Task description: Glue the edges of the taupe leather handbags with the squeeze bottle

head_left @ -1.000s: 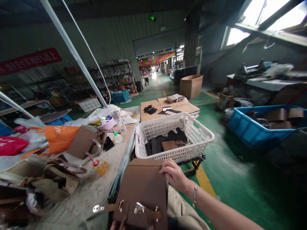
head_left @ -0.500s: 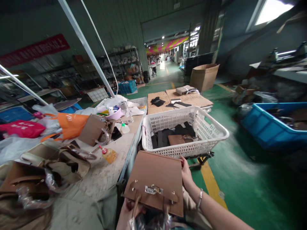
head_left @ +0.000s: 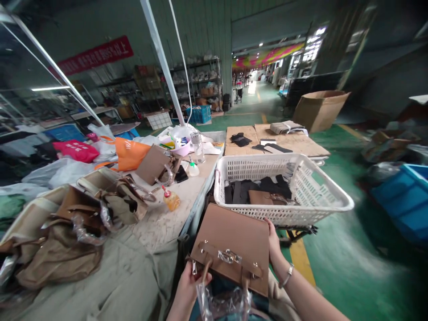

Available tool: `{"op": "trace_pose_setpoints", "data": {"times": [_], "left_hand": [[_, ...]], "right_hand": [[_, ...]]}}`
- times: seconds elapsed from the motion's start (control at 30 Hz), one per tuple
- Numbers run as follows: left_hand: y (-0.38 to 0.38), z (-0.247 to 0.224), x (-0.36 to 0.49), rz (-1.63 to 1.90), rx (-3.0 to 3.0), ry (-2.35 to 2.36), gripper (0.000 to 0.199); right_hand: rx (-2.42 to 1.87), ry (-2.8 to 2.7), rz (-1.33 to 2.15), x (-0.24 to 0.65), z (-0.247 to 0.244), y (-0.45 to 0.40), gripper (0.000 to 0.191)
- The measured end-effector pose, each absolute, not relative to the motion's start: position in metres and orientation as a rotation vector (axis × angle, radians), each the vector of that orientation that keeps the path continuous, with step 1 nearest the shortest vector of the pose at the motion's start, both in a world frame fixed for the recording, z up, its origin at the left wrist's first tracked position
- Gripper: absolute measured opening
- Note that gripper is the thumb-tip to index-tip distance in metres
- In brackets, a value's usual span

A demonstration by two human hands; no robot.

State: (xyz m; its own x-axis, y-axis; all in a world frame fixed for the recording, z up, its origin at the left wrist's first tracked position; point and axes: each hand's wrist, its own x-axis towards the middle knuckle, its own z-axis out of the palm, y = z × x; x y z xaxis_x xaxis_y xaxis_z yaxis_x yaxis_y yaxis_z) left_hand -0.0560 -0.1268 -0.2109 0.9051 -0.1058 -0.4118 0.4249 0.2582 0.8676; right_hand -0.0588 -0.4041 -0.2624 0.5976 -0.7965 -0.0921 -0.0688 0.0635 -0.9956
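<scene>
A brown handbag (head_left: 234, 229) lies tilted in front of me, its plain panel uppermost and its metal clasp and plastic-wrapped handles toward my body. My left hand (head_left: 191, 285) is closed on its lower left corner, close to a small metal fitting and a handle. With bent fingers, my right hand (head_left: 273, 240) grips the right edge; those fingertips are partly behind the bag. Just beyond the bag stands a white plastic basket (head_left: 284, 214), holding dark pieces and another brown bag piece (head_left: 265, 197).
The worktable (head_left: 157, 229) on the left bears several brown bags (head_left: 80, 214), an orange bag (head_left: 131, 154) and a bottle of yellowish liquid (head_left: 171, 200). Behind the basket is a cardboard-topped table (head_left: 247, 133). A blue bin (head_left: 403, 196) stands at right on the green floor.
My view has turned left, so the surroundings appear farther right. The handbag remains in both hands, and more of my left hand and the small metal fitting beside it now shows.
</scene>
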Motion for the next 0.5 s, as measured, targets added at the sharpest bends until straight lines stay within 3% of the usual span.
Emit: {"op": "trace_pose_setpoints", "data": {"times": [0.2,0.5], "left_hand": [[-0.121,-0.197,-0.061,-0.409,1.324,0.293,0.047],[-0.126,-0.19,-0.065,-0.321,1.272,0.246,0.05]], "right_hand": [[-1.364,0.759,-0.582,-0.061,-0.247,-0.388,0.039],[-1.483,0.68,-0.578,-0.052,-0.251,-0.412,0.058]]}}
